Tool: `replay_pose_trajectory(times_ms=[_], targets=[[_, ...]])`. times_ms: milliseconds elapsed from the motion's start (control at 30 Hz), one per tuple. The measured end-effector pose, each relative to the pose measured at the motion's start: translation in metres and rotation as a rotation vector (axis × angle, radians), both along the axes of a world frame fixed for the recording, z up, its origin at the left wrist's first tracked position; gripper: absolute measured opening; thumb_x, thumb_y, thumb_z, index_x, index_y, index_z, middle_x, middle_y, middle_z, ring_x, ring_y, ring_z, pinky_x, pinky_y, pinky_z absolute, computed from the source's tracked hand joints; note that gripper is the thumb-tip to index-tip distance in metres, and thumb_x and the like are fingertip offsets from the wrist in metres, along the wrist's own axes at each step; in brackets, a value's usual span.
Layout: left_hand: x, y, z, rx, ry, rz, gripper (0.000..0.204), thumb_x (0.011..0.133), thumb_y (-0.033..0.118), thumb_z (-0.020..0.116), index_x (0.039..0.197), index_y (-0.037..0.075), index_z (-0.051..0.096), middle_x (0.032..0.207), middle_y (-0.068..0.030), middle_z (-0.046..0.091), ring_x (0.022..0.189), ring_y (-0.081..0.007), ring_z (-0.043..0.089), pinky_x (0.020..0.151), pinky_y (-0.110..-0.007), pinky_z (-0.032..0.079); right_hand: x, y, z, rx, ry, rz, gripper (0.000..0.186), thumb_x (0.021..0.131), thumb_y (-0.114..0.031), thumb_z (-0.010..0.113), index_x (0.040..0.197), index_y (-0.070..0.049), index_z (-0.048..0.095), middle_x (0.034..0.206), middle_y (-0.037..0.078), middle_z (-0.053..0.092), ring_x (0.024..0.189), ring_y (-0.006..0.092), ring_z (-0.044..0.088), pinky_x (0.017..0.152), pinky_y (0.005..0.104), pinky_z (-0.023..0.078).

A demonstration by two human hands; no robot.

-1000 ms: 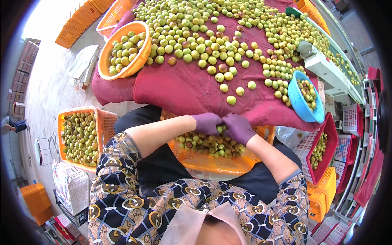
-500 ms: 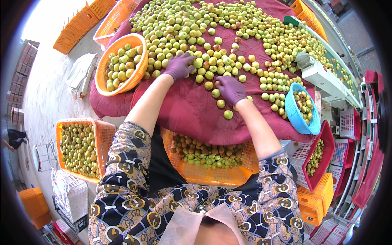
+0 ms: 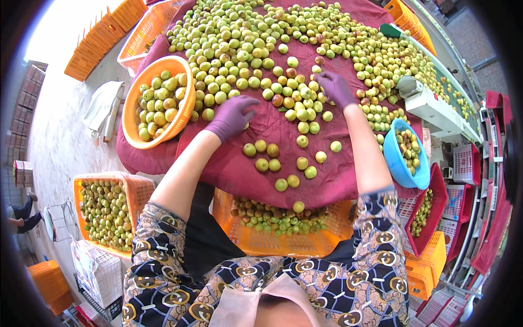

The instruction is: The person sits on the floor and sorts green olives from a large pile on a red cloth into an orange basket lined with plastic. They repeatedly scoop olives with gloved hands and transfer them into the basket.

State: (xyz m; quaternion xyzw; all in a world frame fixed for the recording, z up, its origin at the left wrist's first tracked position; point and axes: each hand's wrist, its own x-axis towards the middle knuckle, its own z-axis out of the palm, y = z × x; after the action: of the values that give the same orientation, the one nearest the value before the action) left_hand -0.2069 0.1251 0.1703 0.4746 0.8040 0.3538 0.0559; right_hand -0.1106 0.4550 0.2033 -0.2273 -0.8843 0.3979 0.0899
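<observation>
Green fruit (image 3: 302, 115) lies strewn on maroon cloth (image 3: 239, 171) near the open left hand (image 3: 231, 117); right hand (image 3: 337, 91) palm-down, its grip impossible to tell. Markings on a white crate (image 3: 109, 277) are illegible.

Smooth, glossy fruit (image 3: 310, 172) tops rumpled matt cloth (image 3: 234, 166), plastic basket (image 3: 188, 106) at its left, plastic bowl (image 3: 393, 159) at its right.

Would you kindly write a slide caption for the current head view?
Left hand and right hand, both gloved, near round fruit on a red cloth.
</observation>
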Motion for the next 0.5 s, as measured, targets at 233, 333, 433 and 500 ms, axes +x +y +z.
replay_pose_trajectory(times_ms=[233,333,433,500], targets=[[-0.041,0.102,0.01,0.158,0.028,-0.053,0.032,0.091,0.007,0.059,0.122,0.01,0.067,0.12,-0.0145,0.067,0.107,-0.0365,0.064,0.091,-0.042,0.052,-0.057,0.014,-0.044,0.521,-0.415,0.215,0.029,0.09,-0.029,0.059,0.114,-0.023,0.075,0.113,0.012,0.073,0.106,0.0323,0.069,0.096,0.0421,0.052],[-0.068,0.153,-0.015,0.025,0.018,-0.038,0.033,0.089,0.012,0.059,0.121,0.01,0.067,0.131,-0.0138,0.064,0.116,-0.0345,0.063,0.098,-0.043,0.05,-0.043,-0.022,-0.039,0.562,-0.498,0.295,0.028,0.089,-0.027,0.062,0.114,-0.021,0.074,0.11,0.014,0.073,0.101,0.0336,0.07,0.091,0.0421,0.055],[-0.049,0.189,0.002,-0.595,0.282,-0.106,0.032,0.09,0.017,0.058,0.12,0.017,0.067,0.125,-0.0119,0.066,0.119,-0.0307,0.062,0.1,-0.047,0.047,0.019,-0.044,-0.047,0.474,-0.309,0.306,0.027,0.087,-0.025,0.065,0.113,-0.023,0.074,0.105,0.013,0.073,0.098,0.0318,0.071,0.086,0.0428,0.056],[-0.028,0.197,0.003,-0.626,0.306,-0.085,0.024,0.09,0.015,0.057,0.112,0.012,0.067,0.12,-0.0143,0.066,0.115,-0.0317,0.063,0.094,-0.047,0.05,0.056,-0.068,-0.037,0.426,-0.254,0.31,0.026,0.089,-0.022,0.062,0.112,-0.024,0.073,0.106,0.011,0.073,0.098,0.0321,0.071,0.084,0.0435,0.056]])
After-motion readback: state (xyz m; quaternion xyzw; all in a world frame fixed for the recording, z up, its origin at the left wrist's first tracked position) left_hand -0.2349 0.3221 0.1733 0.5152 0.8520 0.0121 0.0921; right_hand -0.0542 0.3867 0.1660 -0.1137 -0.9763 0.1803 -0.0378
